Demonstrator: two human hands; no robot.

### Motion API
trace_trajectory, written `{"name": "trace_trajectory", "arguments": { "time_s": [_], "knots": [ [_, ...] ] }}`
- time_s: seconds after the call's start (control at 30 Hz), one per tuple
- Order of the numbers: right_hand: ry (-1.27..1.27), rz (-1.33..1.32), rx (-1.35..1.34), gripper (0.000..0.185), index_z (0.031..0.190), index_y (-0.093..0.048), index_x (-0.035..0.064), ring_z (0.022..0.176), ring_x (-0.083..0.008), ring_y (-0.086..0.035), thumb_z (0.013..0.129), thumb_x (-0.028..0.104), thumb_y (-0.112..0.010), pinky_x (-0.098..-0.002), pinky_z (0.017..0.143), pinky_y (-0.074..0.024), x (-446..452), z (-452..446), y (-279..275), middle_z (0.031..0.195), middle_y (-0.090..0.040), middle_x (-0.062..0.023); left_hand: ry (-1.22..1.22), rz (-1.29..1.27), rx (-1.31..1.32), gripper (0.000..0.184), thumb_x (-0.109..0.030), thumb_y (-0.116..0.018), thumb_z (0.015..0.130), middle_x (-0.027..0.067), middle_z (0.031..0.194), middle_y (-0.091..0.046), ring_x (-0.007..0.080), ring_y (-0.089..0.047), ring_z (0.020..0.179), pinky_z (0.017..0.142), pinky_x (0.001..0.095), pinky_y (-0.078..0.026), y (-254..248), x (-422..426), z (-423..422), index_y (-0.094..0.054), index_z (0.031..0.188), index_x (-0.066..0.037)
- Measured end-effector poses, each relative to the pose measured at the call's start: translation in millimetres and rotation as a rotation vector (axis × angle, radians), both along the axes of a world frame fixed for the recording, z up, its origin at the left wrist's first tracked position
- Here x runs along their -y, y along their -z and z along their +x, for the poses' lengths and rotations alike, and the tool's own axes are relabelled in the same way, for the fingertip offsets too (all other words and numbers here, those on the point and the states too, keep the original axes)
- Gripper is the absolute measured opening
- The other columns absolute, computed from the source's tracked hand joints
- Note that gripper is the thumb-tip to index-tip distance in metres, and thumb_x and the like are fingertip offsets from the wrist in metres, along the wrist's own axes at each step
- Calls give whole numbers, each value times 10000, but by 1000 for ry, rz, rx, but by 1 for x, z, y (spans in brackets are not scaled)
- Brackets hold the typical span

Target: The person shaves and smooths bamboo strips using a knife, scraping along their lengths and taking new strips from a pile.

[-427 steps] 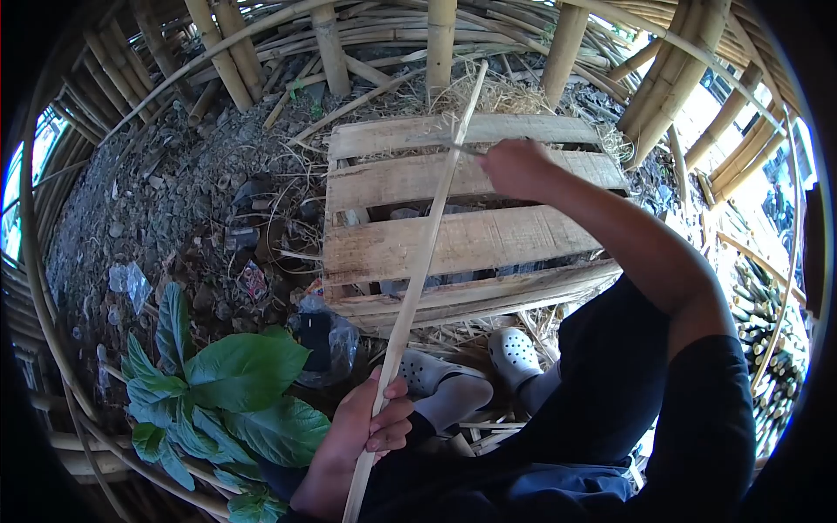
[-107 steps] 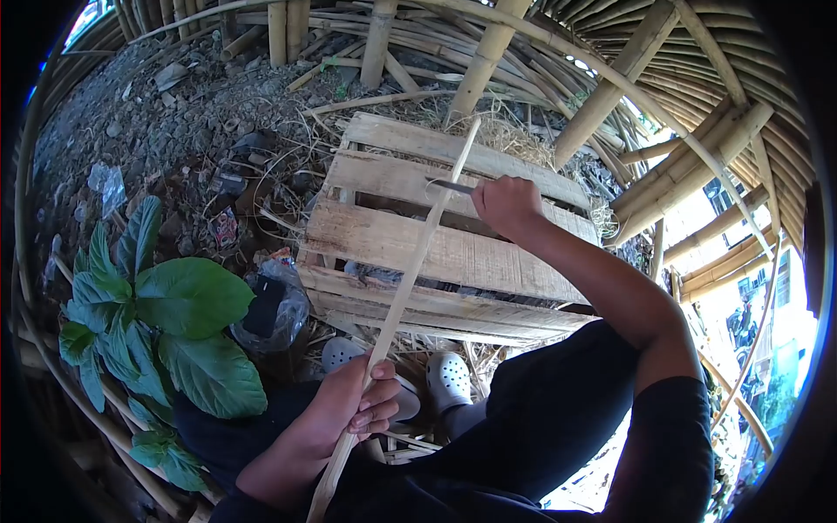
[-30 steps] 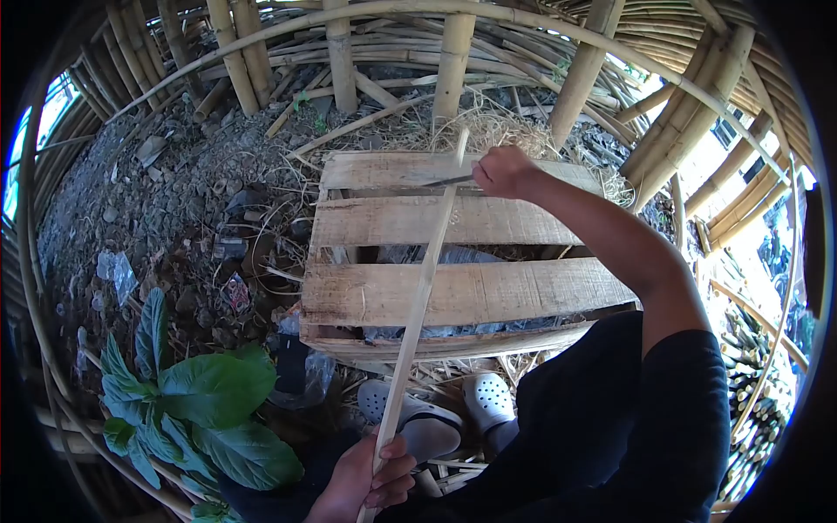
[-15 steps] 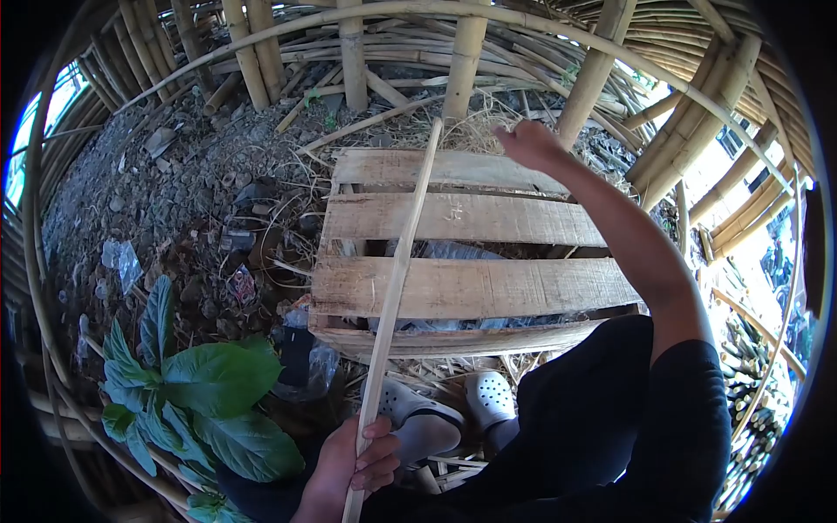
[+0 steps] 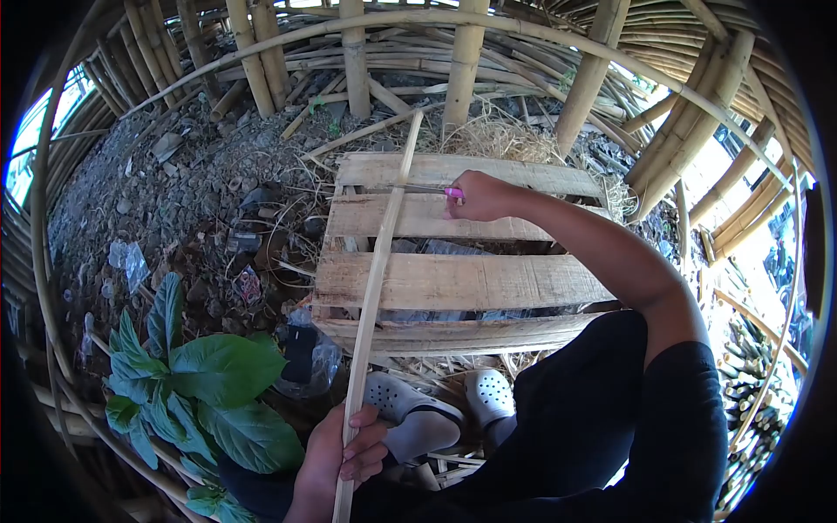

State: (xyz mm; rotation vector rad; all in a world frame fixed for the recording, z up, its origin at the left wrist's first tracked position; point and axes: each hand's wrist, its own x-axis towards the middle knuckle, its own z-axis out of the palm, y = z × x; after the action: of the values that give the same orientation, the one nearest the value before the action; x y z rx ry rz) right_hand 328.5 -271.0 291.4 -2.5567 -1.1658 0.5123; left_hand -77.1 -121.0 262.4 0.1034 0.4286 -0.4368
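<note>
A long, pale bamboo strip (image 5: 380,253) runs up from the lower edge and leans across the slatted wooden crate (image 5: 462,281). My left hand (image 5: 340,455) is wrapped round its lower part. My right hand (image 5: 482,197) is closed on the pink handle of a knife (image 5: 454,193) above the crate's far slats. The thin blade points left and meets the strip near its upper end; whether it has cut in cannot be made out. Most of the handle is hidden by my fingers.
A leafy green plant (image 5: 222,370) grows at the lower left. Rubble and plastic scraps (image 5: 129,263) cover the ground. Bamboo posts (image 5: 462,74) stand behind the crate, and cut bamboo (image 5: 758,410) is stacked at the right. My clogs (image 5: 489,394) are just before the crate.
My right hand has come left and down from beyond the crate, bringing the knife blade to the strip. The strip's upper end has shifted slightly left; my left hand still grips it.
</note>
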Motion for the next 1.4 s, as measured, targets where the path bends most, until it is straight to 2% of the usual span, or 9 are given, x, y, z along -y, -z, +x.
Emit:
{"name": "trace_trajectory", "arguments": {
  "time_s": [0.17, 0.33, 0.37, 0.43, 0.5, 0.63, 0.7, 0.93, 1.4],
  "knots": [
    [39, -13, -363, 267, 860, -668, 37, 533, -111, -483, 781, 272, -768, -295, 492, -401, 7, -16, -34, 622, -523, -12, -70, -60, 43, 324, -294, -258, 1005, -2, 510, -386, 109, -346, 347, 341, 235, -279, -2, -10, -5, -445, 785, -147],
    [-330, -522, -871, 225, 875, -663, 44, 467, -42, -377, 824, 250, -736, -225, 408, -279, 16, -18, -35, 563, -437, 62, -200, -120, 102, 335, -319, -241, 1010, 22, 524, -403, 129, -371, 357, 331, 239, -305, -4, -21, -12, -443, 816, -134],
    [-331, -523, -866, 225, 875, -663, 44, 467, -42, -377, 824, 250, -736, -225, 408, -279, 19, -11, -35, 563, -437, 62, -216, -111, 115, 337, -319, -240, 1010, 21, 523, -404, 128, -374, 357, 326, 239, -305, -5, -22, -13, -443, 814, -134],
    [-64, -50, -360, 277, 902, -655, 48, 424, -53, -350, 834, 306, -729, -237, 379, -254, 27, 12, -39, 539, -418, 64, -218, -107, 124, 339, -321, -239, 1009, 21, 521, -405, 126, -377, 356, 321, 236, -302, -6, -20, -14, -443, 813, -134],
    [533, 481, -146, 331, 792, -589, 40, 400, -76, -341, 853, 343, -704, -255, 371, -255, 25, 29, -48, 531, -411, 44, -217, -105, 132, 342, -322, -238, 1009, 21, 519, -406, 124, -379, 356, 316, 234, -299, -7, -18, -14, -444, 812, -134],
    [783, 514, -25, 386, 701, -483, 70, 384, -85, -323, 867, 356, -683, -277, 367, -257, 29, 31, -59, 511, -391, 26, -181, -63, 141, 344, -323, -241, 1011, 17, 513, -403, 117, -373, 349, 306, 223, -291, -10, -15, -13, -445, 807, -136],
    [617, 561, -251, 441, 657, -384, 107, 384, -77, -311, 875, 360, -674, -287, 362, -235, 26, 25, -48, 501, -378, 23, -179, -53, 131, 344, -322, -241, 1011, 16, 512, -402, 115, -372, 347, 304, 221, -290, -13, -15, -12, -445, 806, -136],
    [237, 292, -432, 290, 920, -669, 28, 404, -66, -337, 803, 283, -742, -275, 383, -254, -3, -40, -44, 530, -451, 29, -225, -65, 162, 341, -322, -238, 1012, 17, 515, -399, 113, -368, 345, 307, 225, -297, -15, -17, -10, -438, 811, -133],
    [-78, 113, -288, 342, 831, -691, 30, 664, -157, -588, 709, 329, -802, -313, 633, -472, -57, -107, 3, 732, -632, -70, -279, -75, 183, 324, -306, -243, 1010, 26, 532, -409, 116, -367, 353, 306, 226, -305, -17, -24, -15, -435, 825, -121]
  ]
}}
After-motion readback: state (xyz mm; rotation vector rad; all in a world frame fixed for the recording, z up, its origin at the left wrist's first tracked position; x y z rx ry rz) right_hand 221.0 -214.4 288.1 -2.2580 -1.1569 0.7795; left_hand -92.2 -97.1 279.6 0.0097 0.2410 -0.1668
